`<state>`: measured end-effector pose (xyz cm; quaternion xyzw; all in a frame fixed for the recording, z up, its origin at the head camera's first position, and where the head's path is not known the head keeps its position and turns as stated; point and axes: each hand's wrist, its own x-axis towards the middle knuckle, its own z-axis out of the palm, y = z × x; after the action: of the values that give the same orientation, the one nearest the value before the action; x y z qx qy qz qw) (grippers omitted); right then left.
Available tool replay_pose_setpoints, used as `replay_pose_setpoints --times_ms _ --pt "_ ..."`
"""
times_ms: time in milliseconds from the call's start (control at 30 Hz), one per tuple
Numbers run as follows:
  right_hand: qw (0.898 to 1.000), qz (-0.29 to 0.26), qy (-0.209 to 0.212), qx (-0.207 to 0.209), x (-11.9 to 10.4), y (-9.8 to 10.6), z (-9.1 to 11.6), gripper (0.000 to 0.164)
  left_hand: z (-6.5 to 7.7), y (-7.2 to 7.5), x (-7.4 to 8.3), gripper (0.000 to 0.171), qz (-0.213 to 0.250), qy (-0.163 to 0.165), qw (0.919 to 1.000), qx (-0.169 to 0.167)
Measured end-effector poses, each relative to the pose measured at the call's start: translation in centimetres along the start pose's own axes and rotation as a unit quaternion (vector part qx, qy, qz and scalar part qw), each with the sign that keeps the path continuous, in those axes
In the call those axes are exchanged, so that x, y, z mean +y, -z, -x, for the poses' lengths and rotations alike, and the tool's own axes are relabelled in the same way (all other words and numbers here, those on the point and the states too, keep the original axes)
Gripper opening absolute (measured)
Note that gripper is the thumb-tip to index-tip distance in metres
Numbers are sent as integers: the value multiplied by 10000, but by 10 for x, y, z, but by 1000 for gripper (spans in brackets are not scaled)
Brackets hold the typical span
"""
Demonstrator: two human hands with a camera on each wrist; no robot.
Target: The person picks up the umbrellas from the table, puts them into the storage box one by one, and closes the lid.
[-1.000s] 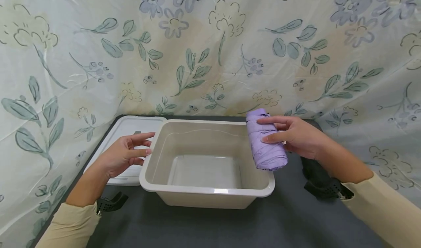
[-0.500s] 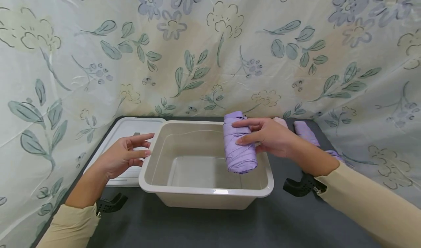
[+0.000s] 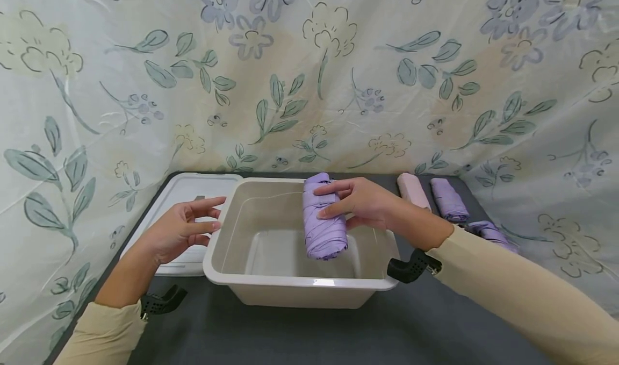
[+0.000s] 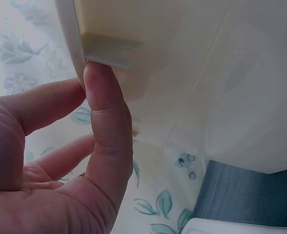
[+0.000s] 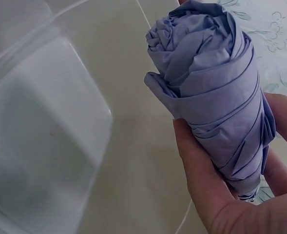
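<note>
A beige plastic storage bin (image 3: 297, 295) stands with its open top up. My right hand (image 3: 360, 206) grips a rolled lavender cloth (image 3: 325, 220) between thumb and fingers, over the right half of the bin's opening. In the right wrist view the rolled cloth (image 5: 216, 97) has crumpled folds at one end and wrapped layers along its length. At the bin's left rim my left hand (image 3: 181, 230) pinches the lip. The left wrist view has one finger (image 4: 109, 126) under the rim, beside a small rib, with another digit against the outer face.
A white lid (image 3: 186, 263) lies flat left of the bin. To the right rest a pink roll (image 3: 413, 190), a lavender roll (image 3: 450, 198) and another purple roll (image 3: 492, 235) partly behind the right sleeve. A floral curtain (image 3: 309, 74) rises behind the dark table (image 3: 271, 335).
My right hand has carried the lavender cloth left, from the bin's right rim to over its opening. The rolls on the right have come into sight. The left hand stays at the rim.
</note>
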<state>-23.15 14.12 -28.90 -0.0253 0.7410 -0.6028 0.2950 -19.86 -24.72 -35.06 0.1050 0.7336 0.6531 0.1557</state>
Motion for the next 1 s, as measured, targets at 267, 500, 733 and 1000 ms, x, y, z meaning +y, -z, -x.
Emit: replay_pose_setpoints --times_ms 267,500,733,1000 --pt "9994 223 -246 25 -1 -18 -19 55 -1 0 0 63 8 -67 10000 -29" --pt "9986 335 -408 -42 4 -32 -35 52 -1 -2 0 63 -33 -13 10000 9" --pt "9970 586 -500 -121 6 -46 -47 48 -1 -3 -2 64 -87 42 9999 75" --pt "9934 950 -597 -231 9 -63 -62 48 1 -2 -4 63 -65 -51 9999 65"
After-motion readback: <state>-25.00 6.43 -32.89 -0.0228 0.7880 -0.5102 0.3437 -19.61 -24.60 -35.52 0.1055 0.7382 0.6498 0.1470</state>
